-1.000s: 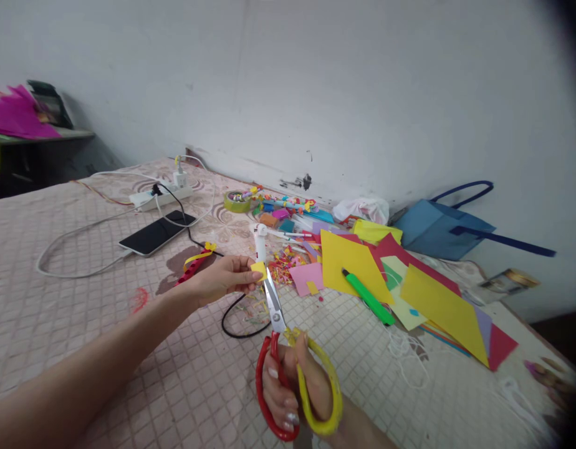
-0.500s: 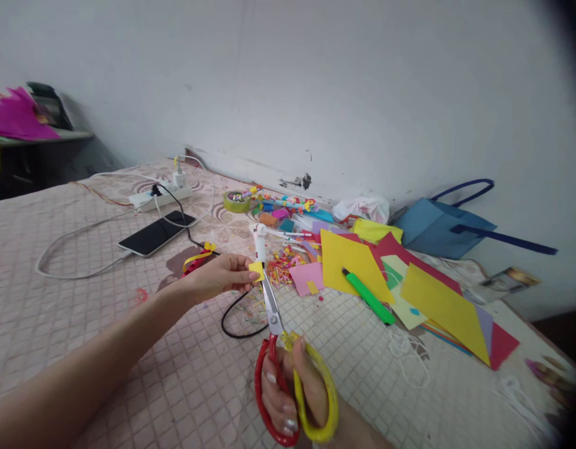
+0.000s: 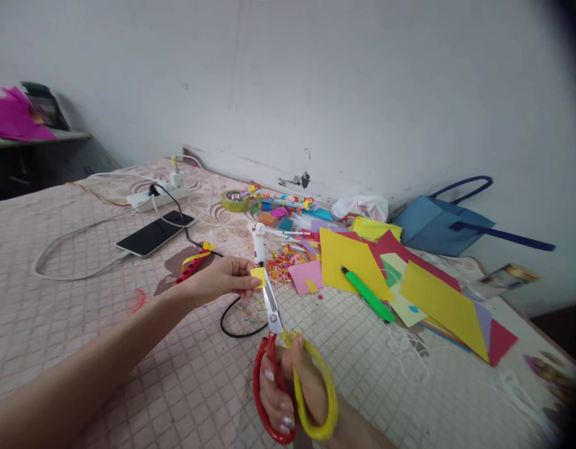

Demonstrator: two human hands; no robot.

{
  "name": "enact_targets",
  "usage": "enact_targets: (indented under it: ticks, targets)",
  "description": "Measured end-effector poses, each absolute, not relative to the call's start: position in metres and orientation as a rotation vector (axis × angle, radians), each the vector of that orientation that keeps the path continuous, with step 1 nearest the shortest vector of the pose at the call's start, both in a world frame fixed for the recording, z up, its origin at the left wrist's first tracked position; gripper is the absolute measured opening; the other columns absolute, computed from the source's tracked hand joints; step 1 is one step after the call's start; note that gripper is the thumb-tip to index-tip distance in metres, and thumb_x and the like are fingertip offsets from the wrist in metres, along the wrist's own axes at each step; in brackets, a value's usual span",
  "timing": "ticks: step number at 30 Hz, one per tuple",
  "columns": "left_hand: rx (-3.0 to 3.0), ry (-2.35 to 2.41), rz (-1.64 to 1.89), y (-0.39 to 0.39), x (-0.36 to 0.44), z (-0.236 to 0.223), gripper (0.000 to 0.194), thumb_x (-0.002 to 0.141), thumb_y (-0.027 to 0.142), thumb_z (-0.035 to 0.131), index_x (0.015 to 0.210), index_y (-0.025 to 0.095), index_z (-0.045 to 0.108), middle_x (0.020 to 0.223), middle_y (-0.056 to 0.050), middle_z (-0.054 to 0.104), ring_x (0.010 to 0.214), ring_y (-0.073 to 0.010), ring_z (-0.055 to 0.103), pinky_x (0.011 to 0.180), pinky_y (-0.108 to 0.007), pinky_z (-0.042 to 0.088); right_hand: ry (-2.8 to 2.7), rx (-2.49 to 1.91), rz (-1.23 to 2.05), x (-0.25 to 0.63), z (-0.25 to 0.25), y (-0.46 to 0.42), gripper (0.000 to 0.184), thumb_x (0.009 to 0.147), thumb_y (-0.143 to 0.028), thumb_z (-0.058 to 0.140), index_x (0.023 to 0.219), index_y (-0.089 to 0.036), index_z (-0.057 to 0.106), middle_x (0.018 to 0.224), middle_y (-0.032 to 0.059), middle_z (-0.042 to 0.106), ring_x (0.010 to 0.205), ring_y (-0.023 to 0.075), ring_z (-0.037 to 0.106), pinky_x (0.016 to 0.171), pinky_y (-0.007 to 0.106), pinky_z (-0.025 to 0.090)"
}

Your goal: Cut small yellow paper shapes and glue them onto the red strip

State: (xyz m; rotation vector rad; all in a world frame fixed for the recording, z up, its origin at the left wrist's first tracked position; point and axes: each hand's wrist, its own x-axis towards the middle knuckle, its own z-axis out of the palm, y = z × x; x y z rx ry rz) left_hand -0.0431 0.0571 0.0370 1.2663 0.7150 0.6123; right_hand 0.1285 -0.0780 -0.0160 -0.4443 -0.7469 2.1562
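Note:
Between the thumb and fingers of my left hand (image 3: 234, 277) is a small yellow paper piece (image 3: 258, 275). My right hand (image 3: 288, 386) grips the scissors (image 3: 273, 315), with fingers through the red handle loop and the thumb in the yellow one. The blades point away from me and lie right beside the paper's right edge; whether they touch or cut it I cannot tell. Just beyond stands a white glue gun (image 3: 259, 242) with its black cable looping over the cloth. Bright paper clippings (image 3: 285, 265) are heaped to its right.
Right of my hands lie yellow paper sheets (image 3: 348, 262), a green cutter knife (image 3: 367, 294) and white string (image 3: 407, 346). A blue bag (image 3: 442, 224) leans at the wall. Leftward are a phone (image 3: 154, 234), a power strip (image 3: 157, 198) and a red decorated strip (image 3: 193, 263).
The yellow paper piece and my left fingers have shifted slightly, the paper now turned a little more upright beside the blades. My right hand keeps its grip on the scissors.

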Motion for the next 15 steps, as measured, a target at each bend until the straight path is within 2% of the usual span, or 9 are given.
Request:
enact_targets:
  ticks: [8,15]
  targets:
    - [1.309,0.699,0.595,0.0573,-0.0446,0.0409,0.013,0.068,0.024,0.071,0.068,0.014,0.062,0.059,0.001,0.059,0.050,-0.0062,0.051,0.051,-0.017,0.040,-0.764,-0.511,2.124,0.1242,-0.0131,-0.0813,0.058,0.068,-0.077,0.045,0.067,-0.019,0.049,0.035,-0.0086,0.038,0.025,0.0056,0.029,0.027,0.015,0.032]
    - [1.336,0.662,0.546,0.0565,-0.0447,0.0386,0.016,0.070,0.026,0.070,0.072,0.014,0.060,0.061,0.003,0.058,0.051,-0.0060,0.051,0.053,-0.018,0.042,-0.763,-0.486,2.139,0.1233,-0.0099,-0.0802,0.059,0.070,-0.077,0.043,0.067,-0.018,0.048,0.036,-0.0086,0.039,0.025,0.0048,0.030,0.028,0.015,0.030]
